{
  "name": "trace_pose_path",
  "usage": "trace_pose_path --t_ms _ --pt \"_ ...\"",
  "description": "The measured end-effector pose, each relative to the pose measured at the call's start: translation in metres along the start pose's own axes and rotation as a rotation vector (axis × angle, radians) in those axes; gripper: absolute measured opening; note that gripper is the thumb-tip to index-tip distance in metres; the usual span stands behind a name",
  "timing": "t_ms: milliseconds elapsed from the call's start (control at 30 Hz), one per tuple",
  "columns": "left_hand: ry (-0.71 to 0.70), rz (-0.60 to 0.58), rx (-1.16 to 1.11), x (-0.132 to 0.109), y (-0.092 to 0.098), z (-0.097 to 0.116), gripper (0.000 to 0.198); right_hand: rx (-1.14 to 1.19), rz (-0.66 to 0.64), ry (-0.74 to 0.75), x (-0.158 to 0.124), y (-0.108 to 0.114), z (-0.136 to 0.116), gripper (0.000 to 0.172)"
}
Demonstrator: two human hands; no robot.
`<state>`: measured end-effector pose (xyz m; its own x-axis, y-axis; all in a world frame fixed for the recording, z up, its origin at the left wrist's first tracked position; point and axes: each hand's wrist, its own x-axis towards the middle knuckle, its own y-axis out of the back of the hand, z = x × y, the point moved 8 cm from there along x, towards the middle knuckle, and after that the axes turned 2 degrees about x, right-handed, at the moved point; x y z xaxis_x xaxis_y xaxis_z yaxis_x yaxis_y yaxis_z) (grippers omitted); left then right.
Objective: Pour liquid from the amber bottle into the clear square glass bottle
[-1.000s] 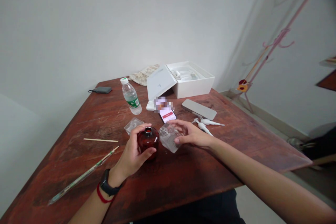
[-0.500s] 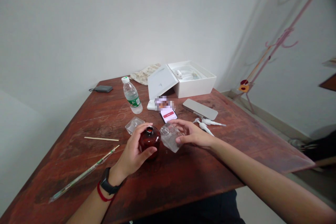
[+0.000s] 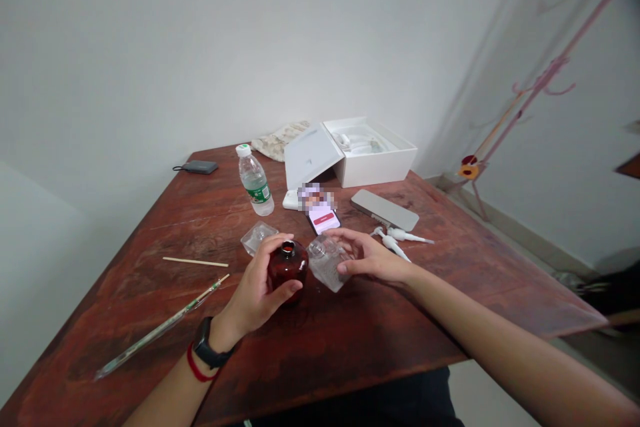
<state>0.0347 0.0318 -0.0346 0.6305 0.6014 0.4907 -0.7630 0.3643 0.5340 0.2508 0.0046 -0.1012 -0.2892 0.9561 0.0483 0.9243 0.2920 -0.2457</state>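
My left hand [image 3: 260, 280] is wrapped round a dark amber bottle [image 3: 289, 271] with a bare, uncapped neck. Just to its right, my right hand [image 3: 365, 257] grips a clear square bottle [image 3: 327, 265] that leans to the left, its neck close to the amber bottle's shoulder. Behind my left hand lies another clear square bottle [image 3: 257, 237], partly covered by my fingers. White pump heads [image 3: 393, 241] rest on the table beyond my right wrist.
On the wooden table [image 3: 165, 320] are a capped water bottle [image 3: 256, 183], a lit phone [image 3: 324, 217], a grey case [image 3: 385, 209], a white box [image 3: 377, 167] with its lid leaning, a single stick [image 3: 195, 261], wrapped chopsticks [image 3: 165, 325] and a small grey device [image 3: 200, 167].
The whole view has shifted slightly. Both hands keep the same hold on the amber bottle and the clear bottle, with no clear movement between them.
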Motion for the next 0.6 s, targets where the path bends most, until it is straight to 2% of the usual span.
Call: trace_pose_path --t_ms 600 --pt "0.014 -0.009 -0.014 -0.0013 -0.0014 -0.0027 0.067 0.003 0.001 -0.004 -0.0009 0.0027 0.004 0.079"
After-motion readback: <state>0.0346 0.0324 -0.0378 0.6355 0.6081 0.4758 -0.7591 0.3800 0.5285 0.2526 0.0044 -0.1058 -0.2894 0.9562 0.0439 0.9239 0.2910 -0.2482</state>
